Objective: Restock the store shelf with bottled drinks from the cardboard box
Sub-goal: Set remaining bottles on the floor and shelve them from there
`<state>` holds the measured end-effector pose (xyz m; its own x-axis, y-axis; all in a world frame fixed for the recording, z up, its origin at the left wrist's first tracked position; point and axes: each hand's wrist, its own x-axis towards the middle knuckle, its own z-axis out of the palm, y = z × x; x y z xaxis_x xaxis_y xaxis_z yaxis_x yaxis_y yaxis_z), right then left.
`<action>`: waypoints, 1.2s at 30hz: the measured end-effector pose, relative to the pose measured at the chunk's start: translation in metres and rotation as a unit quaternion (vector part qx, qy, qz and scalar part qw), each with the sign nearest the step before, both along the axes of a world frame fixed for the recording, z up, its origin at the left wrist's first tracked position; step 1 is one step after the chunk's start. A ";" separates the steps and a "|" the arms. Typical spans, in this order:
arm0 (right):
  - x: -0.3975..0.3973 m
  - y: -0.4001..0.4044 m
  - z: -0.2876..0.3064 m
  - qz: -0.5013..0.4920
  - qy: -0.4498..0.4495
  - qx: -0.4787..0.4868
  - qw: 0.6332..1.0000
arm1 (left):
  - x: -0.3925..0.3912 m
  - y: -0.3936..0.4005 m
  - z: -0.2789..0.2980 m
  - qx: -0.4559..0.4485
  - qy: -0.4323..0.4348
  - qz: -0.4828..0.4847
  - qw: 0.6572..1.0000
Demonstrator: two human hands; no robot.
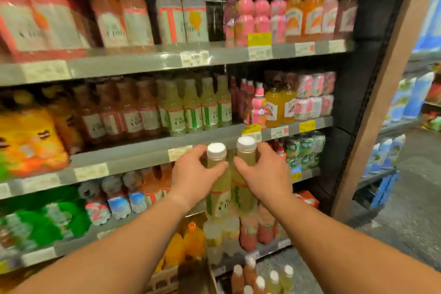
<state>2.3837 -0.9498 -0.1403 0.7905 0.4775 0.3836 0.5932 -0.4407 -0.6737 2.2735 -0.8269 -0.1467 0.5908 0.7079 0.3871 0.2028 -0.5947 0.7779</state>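
Left hand: left hand wrapped round the shoulder of a yellow-green plastic bottle with white screw cap.
Right hand: right hand gripping a second matching white-capped bottle.
Location: both bottles upright, touching, raised before the grey shelf edge below the green-labelled row.
Handling: judged full, moderately heavy, rigid, smooth; hold below the neck.

Both bare forearms reach forward and up, converging toward the middle. Left hand: palm turned inward, fingers curled, thumb across the front, grip closed on a bottle. Right hand: mirrored, closed likewise on a second bottle. Knuckles nearly meet. Wrists straight.
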 end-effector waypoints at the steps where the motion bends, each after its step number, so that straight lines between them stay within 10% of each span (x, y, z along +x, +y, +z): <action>1: -0.006 0.007 0.015 0.006 -0.006 0.002 1.000 | -0.009 0.007 0.015 0.007 -0.001 0.005 1.000; 14: 0.027 0.084 0.101 0.090 -0.067 0.014 0.994 | 0.017 0.066 0.088 0.076 -0.112 0.033 0.990; 36: 0.215 0.202 0.073 0.025 -0.032 -0.074 0.996 | 0.195 0.165 0.079 -0.023 0.037 0.086 0.995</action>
<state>2.5988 -0.7480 -0.0671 0.7399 0.5713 0.3553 0.6573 -0.5011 -0.5629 2.4685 -0.6620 -0.0676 0.4854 0.8169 0.3115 0.3565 -0.5103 0.7826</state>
